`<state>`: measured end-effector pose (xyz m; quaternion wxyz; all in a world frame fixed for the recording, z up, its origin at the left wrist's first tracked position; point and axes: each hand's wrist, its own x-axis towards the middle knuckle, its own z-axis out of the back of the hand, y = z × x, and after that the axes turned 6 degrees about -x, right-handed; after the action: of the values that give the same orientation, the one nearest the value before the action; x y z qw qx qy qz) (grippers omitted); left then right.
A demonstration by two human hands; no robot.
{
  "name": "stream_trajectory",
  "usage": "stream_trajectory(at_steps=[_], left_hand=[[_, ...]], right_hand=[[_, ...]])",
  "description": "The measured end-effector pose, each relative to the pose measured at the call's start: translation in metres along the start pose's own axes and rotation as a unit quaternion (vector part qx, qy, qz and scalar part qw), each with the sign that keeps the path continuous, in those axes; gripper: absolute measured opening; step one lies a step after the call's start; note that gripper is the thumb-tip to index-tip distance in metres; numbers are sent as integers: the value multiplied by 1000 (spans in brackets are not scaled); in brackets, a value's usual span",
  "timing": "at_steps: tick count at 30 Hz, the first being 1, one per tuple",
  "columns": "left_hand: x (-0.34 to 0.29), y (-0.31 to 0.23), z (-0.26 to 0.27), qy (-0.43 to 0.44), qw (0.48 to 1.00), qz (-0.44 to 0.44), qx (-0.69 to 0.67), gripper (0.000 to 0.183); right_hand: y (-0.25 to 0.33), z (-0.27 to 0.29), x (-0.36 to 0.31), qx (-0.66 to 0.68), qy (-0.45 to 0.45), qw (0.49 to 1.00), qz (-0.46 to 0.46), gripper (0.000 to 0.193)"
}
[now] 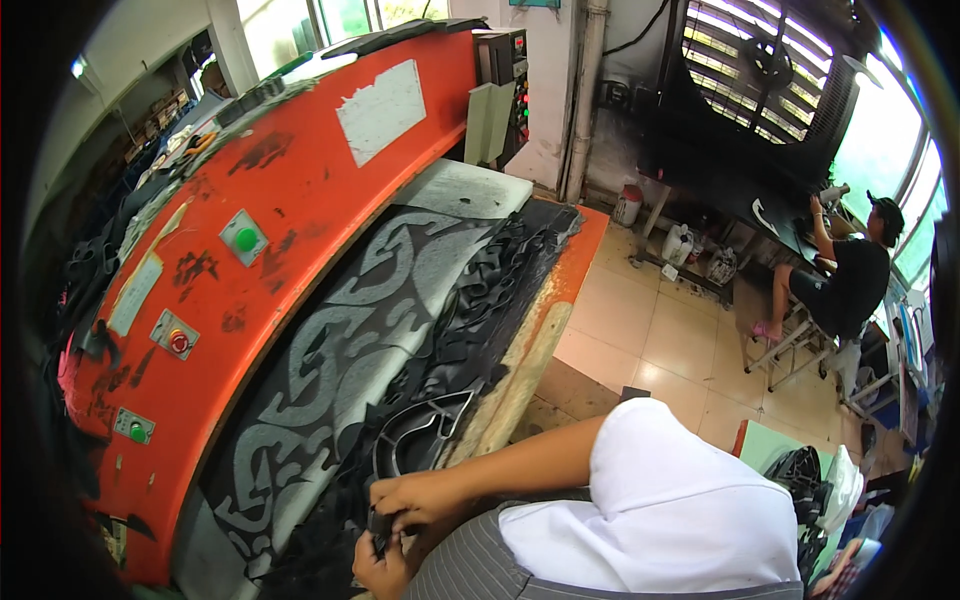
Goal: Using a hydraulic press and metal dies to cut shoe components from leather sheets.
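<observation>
My right hand [425, 497] reaches in from a white sleeve, its fingers closed round a small dark piece [380, 522] that looks like a stack of cut material. Just below it, my left hand [381, 568] is closed on the same piece from the other side. Beyond my right hand lies a curved metal cutting die [420, 432], resting on a heap of black cut pieces [470, 330]. Behind the heap, a black sheet with curved cut-outs [345, 325] lies on a pale board [470, 190] under the red press.
The red press beam [300, 180] arches along the left and carries green buttons [246, 239] and a red knob [178, 341]. A worn table edge [510, 385] runs beside my right forearm. At the far right, a person [850, 260] sits on a stool by a dark bench [745, 200].
</observation>
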<state>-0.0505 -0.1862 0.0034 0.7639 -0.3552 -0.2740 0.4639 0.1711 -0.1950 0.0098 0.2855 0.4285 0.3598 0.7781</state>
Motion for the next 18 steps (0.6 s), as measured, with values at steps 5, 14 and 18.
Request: stream_trajectory(at_steps=[5, 14, 18], left_hand=[[30, -73, -71, -5, 982, -183, 45, 17], [-69, -42, -62, -259, 962, 47, 68, 25], [-184, -14, -70, -487, 807, 267, -201, 31]], right_hand=[[10, 61, -82, -63, -91, 990, -89, 19], [26, 206, -177, -421, -58, 774, -470, 34], [8, 257, -230, -495, -64, 799, -335, 69]])
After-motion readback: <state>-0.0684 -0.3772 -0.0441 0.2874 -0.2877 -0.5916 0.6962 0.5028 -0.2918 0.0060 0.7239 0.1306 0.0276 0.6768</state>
